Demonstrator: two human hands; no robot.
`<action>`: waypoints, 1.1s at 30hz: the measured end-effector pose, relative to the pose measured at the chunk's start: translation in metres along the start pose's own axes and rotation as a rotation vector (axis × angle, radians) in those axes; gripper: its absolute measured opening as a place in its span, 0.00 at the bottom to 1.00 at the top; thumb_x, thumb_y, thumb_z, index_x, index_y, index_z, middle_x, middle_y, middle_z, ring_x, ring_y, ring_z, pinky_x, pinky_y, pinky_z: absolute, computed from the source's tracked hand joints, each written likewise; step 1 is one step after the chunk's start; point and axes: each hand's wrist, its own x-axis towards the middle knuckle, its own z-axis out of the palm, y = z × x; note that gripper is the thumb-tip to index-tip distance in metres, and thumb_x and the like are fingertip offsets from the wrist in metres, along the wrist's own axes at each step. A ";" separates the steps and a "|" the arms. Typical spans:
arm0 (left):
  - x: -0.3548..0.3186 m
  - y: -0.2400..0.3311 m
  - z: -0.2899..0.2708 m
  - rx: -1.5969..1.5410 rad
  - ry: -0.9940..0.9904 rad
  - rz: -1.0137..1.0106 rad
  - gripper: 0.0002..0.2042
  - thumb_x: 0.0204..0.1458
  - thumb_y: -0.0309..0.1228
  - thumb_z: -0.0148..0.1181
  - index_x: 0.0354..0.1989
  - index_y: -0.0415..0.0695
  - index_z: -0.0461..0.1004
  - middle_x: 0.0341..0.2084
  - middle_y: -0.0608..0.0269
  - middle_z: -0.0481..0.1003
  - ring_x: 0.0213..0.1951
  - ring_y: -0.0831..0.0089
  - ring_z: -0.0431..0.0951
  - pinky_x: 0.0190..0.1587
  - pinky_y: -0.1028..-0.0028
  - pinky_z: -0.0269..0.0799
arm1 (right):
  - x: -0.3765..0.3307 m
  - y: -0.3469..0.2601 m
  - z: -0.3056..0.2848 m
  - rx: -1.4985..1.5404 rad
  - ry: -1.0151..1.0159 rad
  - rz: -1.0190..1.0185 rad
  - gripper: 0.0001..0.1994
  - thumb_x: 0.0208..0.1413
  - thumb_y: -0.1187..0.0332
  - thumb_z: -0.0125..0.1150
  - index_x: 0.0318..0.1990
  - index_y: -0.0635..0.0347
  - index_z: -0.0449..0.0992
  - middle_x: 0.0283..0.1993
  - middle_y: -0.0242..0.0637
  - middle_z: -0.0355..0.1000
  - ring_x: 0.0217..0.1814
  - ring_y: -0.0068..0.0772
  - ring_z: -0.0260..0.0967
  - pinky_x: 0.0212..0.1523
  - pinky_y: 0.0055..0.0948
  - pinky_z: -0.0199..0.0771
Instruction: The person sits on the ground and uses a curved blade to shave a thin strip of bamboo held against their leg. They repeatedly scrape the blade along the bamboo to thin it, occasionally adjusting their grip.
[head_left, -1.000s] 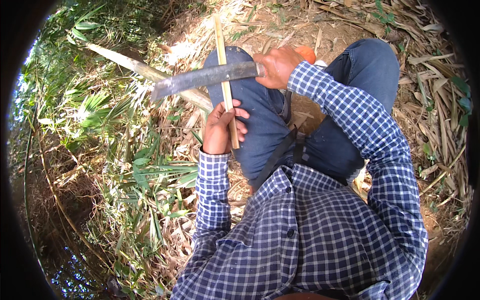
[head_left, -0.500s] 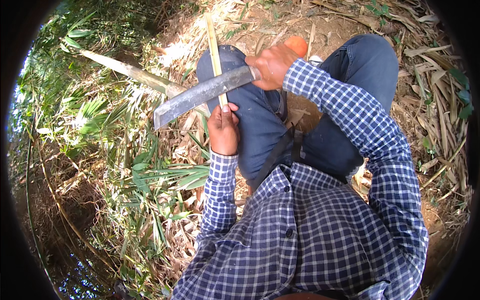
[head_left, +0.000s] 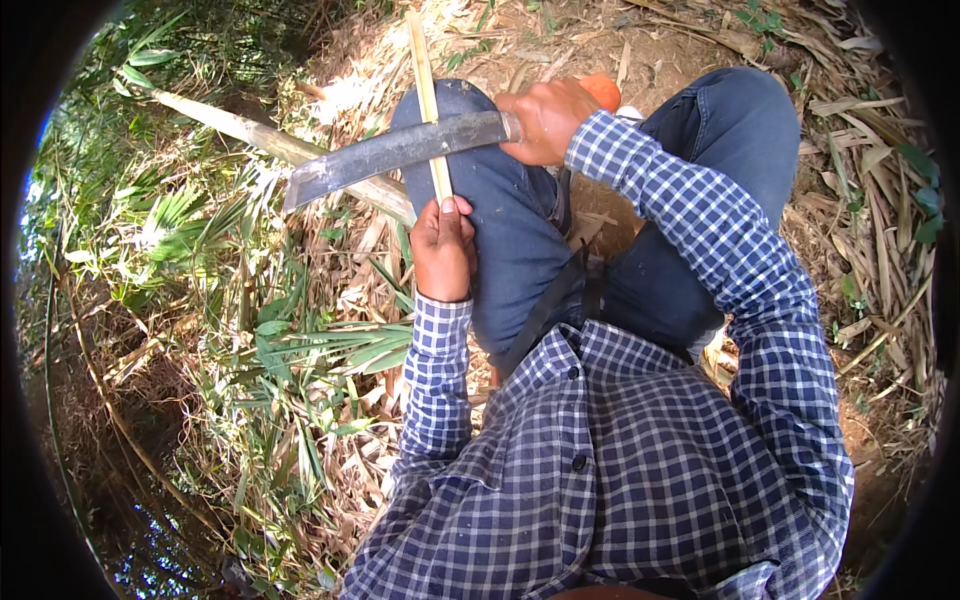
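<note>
My left hand [head_left: 442,248] pinches the near end of a pale, flat strip that looks like split bamboo [head_left: 424,84]. The strip points away from me over my left knee. In my right hand [head_left: 549,121] is a machete [head_left: 395,157], its broad grey blade reaching leftward across the strip. The blade lies over the strip a little beyond my left fingertips, its squared tip out past the knee. Most of the machete's handle is hidden in my fist; an orange rounded end [head_left: 602,92] shows just beyond it.
A long cut pole [head_left: 250,130] slants along the ground left of my knee, passing behind the blade. Green leaves [head_left: 350,345] and undergrowth fill the left side. Dry husks and leaves [head_left: 875,150] litter the ground at right. My bent legs [head_left: 745,130] frame the work.
The machete has shifted slightly farther along the strip, away from my left hand, and its tip has swung forward and left. My left hand has moved slightly nearer my body, still holding the strip.
</note>
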 end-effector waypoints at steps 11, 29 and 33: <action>-0.003 -0.003 -0.006 -0.029 -0.030 -0.027 0.11 0.68 0.35 0.41 0.36 0.44 0.67 0.11 0.78 0.53 0.10 0.88 0.48 0.11 0.81 0.44 | 0.003 0.001 -0.001 0.007 0.019 0.022 0.15 0.43 0.58 0.66 0.38 0.56 0.78 0.19 0.42 0.74 0.22 0.45 0.76 0.24 0.44 0.77; -0.002 -0.001 -0.007 0.018 -0.043 -0.019 0.11 0.68 0.34 0.40 0.36 0.44 0.66 0.12 0.78 0.54 0.11 0.87 0.50 0.11 0.81 0.49 | 0.007 0.008 0.003 0.013 0.083 0.023 0.13 0.43 0.59 0.64 0.35 0.54 0.78 0.20 0.42 0.74 0.23 0.47 0.75 0.27 0.45 0.77; -0.001 -0.002 -0.013 -0.085 -0.082 -0.054 0.11 0.67 0.34 0.42 0.34 0.44 0.67 0.12 0.76 0.56 0.09 0.87 0.51 0.10 0.82 0.47 | 0.002 0.010 0.002 -0.016 0.031 -0.074 0.14 0.43 0.59 0.65 0.36 0.54 0.78 0.21 0.41 0.75 0.24 0.47 0.75 0.27 0.45 0.76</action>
